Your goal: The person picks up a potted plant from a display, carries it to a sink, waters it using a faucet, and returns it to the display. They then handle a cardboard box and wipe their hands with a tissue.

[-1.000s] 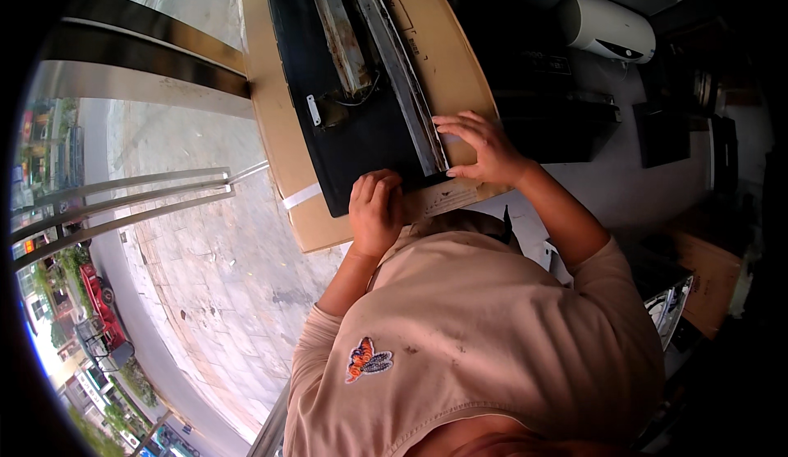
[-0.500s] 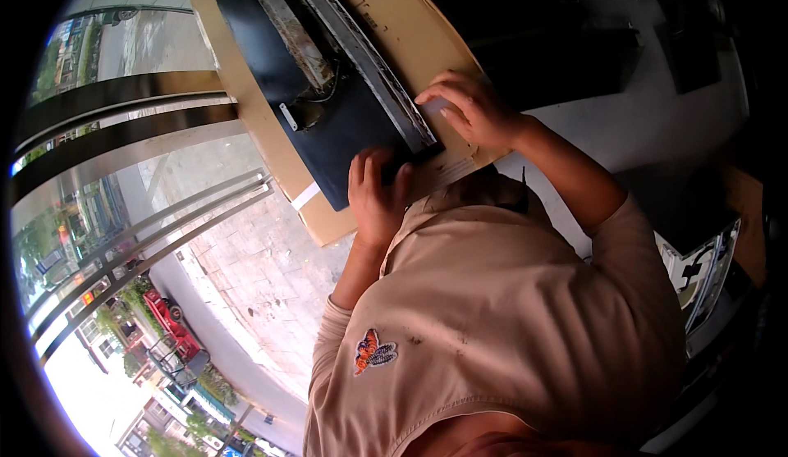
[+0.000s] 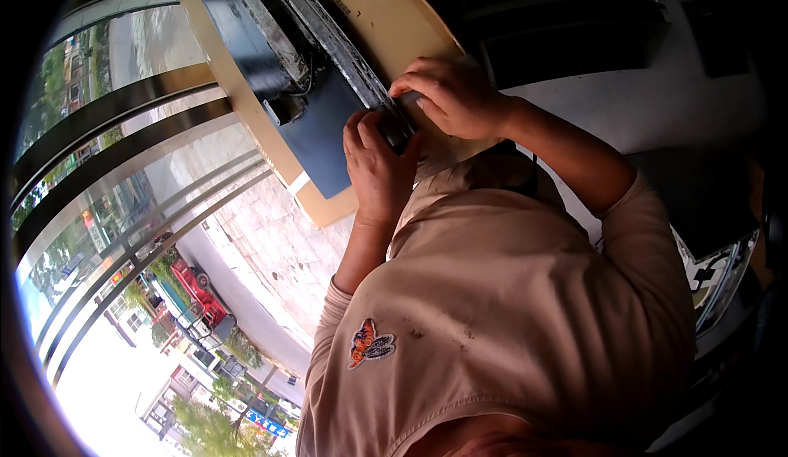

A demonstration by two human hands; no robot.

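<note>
Dark panel (image 3: 320, 141) laid flat on cardboard (image 3: 386, 10). Long metal rail (image 3: 328, 34) and worn metal bar (image 3: 267, 30) supported on panel, side by side, lengthwise. Rail's near end flanked by left hand (image 3: 379, 162), fingers and thumb parted; whether rail is gripped cannot be told. Right hand (image 3: 451, 100) positioned at rail's right edge, fingers bent; firm grasp cannot be confirmed. White strip (image 3: 300, 183) noted on cardboard's near-left edge.

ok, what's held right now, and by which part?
Can't tell: the left hand and right hand are both at the near end of the long grey strip, but whether either grips it isn't clear.
</note>
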